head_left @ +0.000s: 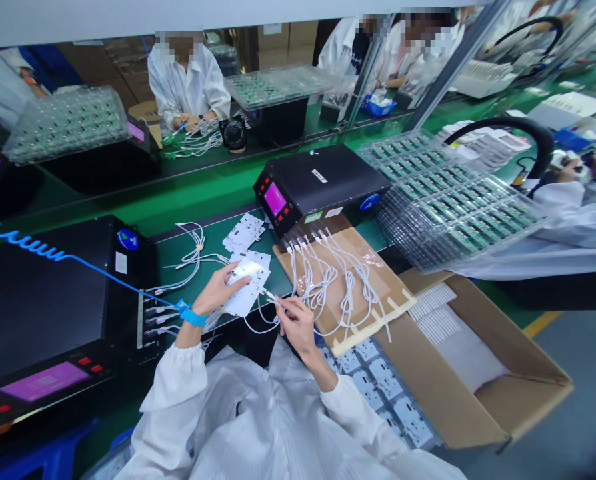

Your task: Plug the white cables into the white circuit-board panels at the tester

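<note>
My left hand point(221, 289), with a blue wrist strap point(193, 317) on its wrist, grips a white circuit board point(249, 293) by its left edge. My right hand point(297, 325) is closed around the plug end of a white cable point(272, 296), which meets the board's right edge; whether it is fully seated I cannot tell. Another white board lies partly hidden under the held one, and more white boards point(245, 232) are stacked behind it. A bundled white cable point(198, 248) lies to the left of these boards.
A black tester point(328, 180) with several white cables point(348, 283) stands ahead; another tester point(53, 300) is at left. Cardboard box point(518, 393) and trays of boards point(458, 200) are at right. A blue coiled cord point(103, 267) stretches to my wrist. A co-worker point(191, 83) sits opposite.
</note>
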Tool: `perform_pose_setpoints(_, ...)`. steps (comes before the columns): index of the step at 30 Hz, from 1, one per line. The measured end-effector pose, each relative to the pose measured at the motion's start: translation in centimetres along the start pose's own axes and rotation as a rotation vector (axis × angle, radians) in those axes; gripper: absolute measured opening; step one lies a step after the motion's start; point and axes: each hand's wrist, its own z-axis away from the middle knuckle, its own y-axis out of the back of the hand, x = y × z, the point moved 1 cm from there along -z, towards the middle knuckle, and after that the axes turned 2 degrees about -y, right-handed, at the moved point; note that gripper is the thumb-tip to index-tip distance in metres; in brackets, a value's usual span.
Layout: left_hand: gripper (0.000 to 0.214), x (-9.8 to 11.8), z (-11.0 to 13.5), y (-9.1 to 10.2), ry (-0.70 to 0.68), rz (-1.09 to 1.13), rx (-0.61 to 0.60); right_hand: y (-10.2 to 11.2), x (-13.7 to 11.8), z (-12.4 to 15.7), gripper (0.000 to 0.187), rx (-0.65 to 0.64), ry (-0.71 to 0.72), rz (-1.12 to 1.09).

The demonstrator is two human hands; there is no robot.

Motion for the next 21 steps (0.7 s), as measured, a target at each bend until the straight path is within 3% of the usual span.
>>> perform_pose_setpoints(6, 0.074, 0.2, 0.0, -0.1, 0.049, 0.022, -0.01, 0.0, 0.8, 0.5, 0.03, 0.058, 0.085, 0.092)
perform_pose_setpoints(9, 0.072, 0.4, -0.1, -0.2, 0.115, 0.041, 0.017, 0.2, 0.9, 0.5, 0.03, 0.026, 0.129, 0.151)
perform_pose_setpoints(14, 0.085, 0.7, -0.2, -0.1, 0.211, 0.0, 0.075, 0.7, 1.4, 0.4, 0.031, -0.032, 0.224, 0.288)
perform_pose_setpoints(21, 0.068, -0.4, -0.9, 0.7, 0.147, -0.001, -0.085, 1.3, 1.7, 0.2, 0.034, -0.136, 0.318, 0.511)
